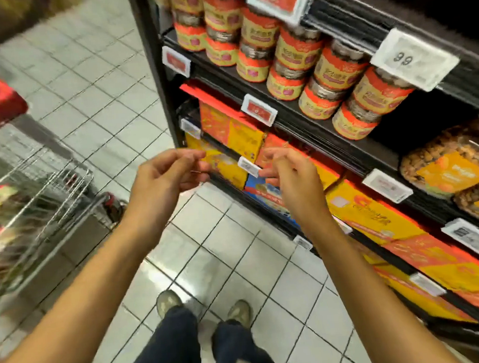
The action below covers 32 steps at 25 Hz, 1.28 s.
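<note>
I stand in a shop aisle with both hands raised in front of a dark shelf unit [331, 146]. My left hand [165, 179] hovers with loosely curled fingers, thumb close to the fingertips, and nothing clearly in it. My right hand [290, 173] is level with it, fingers relaxed and empty, just right of a small white price tag [249, 166] on the shelf edge. Yellow and orange boxes [233, 132] stand on the shelf right behind both hands. The picture is blurred by motion.
Stacked orange-and-yellow jars [293, 56] fill the shelf above. Clear tubs of snacks [447, 161] sit at the right, and long yellow boxes [382, 220] lie lower down. A wire shopping cart [29, 201] with a red handle holds goods at the left. White floor tiles [210, 257] lie below, with my shoes.
</note>
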Each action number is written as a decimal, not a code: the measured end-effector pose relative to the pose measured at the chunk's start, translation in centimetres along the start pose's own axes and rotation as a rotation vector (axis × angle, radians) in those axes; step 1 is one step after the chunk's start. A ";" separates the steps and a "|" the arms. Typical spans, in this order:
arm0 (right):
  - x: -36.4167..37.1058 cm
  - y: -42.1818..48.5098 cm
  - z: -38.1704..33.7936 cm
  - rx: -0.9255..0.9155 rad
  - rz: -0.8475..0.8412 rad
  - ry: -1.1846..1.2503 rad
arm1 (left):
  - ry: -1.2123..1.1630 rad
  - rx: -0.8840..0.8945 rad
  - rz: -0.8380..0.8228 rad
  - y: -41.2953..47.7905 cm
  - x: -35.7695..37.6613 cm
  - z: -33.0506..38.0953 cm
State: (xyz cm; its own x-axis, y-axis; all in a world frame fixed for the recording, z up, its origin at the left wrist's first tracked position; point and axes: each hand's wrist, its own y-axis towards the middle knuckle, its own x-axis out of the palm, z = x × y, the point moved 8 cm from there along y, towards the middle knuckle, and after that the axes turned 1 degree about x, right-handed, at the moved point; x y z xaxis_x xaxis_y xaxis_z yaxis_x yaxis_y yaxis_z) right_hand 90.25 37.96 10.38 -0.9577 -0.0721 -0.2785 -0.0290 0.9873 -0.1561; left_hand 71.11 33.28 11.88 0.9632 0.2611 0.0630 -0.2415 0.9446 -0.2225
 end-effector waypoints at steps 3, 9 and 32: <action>9.1 -3.6 -1.7 0.056 -0.239 0.041 | -0.066 -0.071 0.182 -5.4 -8.9 -0.7; 29.1 -9.5 -6.9 0.004 -0.650 0.103 | -0.190 -0.052 0.617 -14.6 -27.7 -2.7; 88.2 1.7 -7.9 -0.177 -0.978 -0.801 | -0.432 -0.545 0.887 0.3 -73.4 -12.6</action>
State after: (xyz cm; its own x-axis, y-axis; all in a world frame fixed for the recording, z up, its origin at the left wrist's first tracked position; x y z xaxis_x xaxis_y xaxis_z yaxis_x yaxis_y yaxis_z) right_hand 3.48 34.40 -6.96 -0.0780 -0.7804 -0.6204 -0.7182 0.4756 -0.5079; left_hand 1.81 11.88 -5.08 0.3295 0.9439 -0.0211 -0.6354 0.2052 -0.7444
